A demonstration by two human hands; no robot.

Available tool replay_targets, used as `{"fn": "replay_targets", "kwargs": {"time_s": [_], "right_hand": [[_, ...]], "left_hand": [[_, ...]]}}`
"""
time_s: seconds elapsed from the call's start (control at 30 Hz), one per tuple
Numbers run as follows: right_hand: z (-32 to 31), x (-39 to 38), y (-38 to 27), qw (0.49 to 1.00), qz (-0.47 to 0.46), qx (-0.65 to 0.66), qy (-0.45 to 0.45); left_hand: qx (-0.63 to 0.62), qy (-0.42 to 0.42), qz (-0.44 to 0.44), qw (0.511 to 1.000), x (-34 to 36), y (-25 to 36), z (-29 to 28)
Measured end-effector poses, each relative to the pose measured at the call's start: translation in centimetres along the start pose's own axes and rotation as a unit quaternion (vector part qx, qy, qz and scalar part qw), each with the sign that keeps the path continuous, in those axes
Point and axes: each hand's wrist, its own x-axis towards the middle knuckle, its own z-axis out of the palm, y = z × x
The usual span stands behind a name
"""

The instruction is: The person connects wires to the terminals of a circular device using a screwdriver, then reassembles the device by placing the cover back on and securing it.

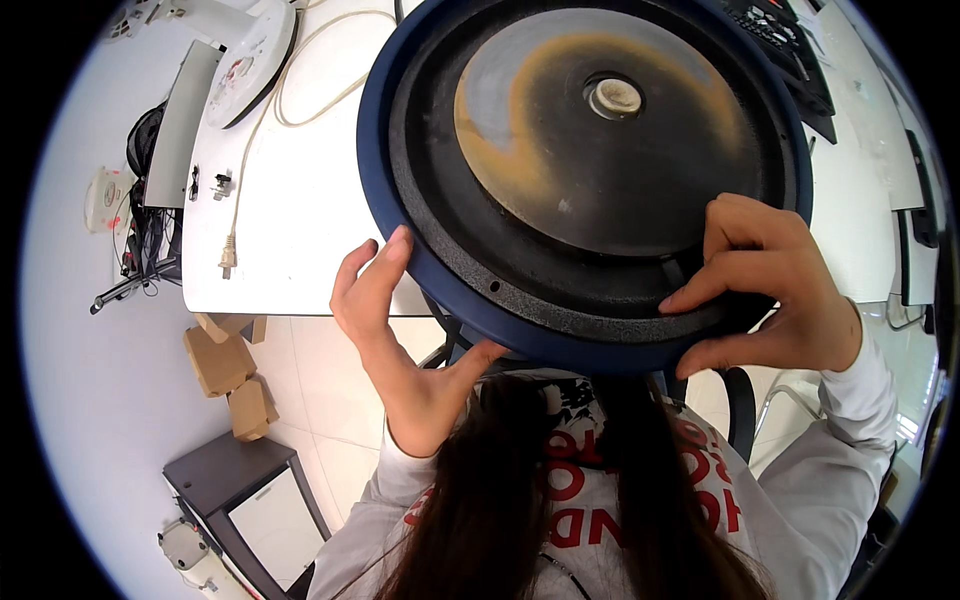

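A large round appliance body with a dark blue rim (376, 150) and a black speckled inner ring fills the upper middle, tilted above the near edge of the table. Inside it sits a grey metal heating plate (600, 190) with scorched yellow-brown marks and a pale round button (615, 97) near its middle. At the near left, my left hand (400, 340) grips the blue rim, fingers on the side and thumb at the near edge. My right hand (775, 285) holds the near right rim, fingertips on the inner ring and thumb outside. What supports the underside is hidden.
On the white table (290, 220), a beige power cord ends in a plug (228, 255), near small metal parts (221, 186). A white round appliance part (250, 70) lies at the far left. Cardboard boxes (220, 360) and a dark cabinet (230, 470) stand left on the floor.
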Motion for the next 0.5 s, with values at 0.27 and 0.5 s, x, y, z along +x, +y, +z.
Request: {"fn": "replay_targets", "kwargs": {"time_s": [0.27,0.5], "right_hand": [[0.4,-0.8,-0.5,0.988,-0.080,-0.124,0.045],[1.5,-1.3,-1.4,0.959,-0.083,-0.196,0.189]], "left_hand": [[-0.065,0.044,0.006,0.997,-0.5,-0.6,0.9],[0.001,0.005,0.030,1.000,-0.4,-0.4,0.0]]}}
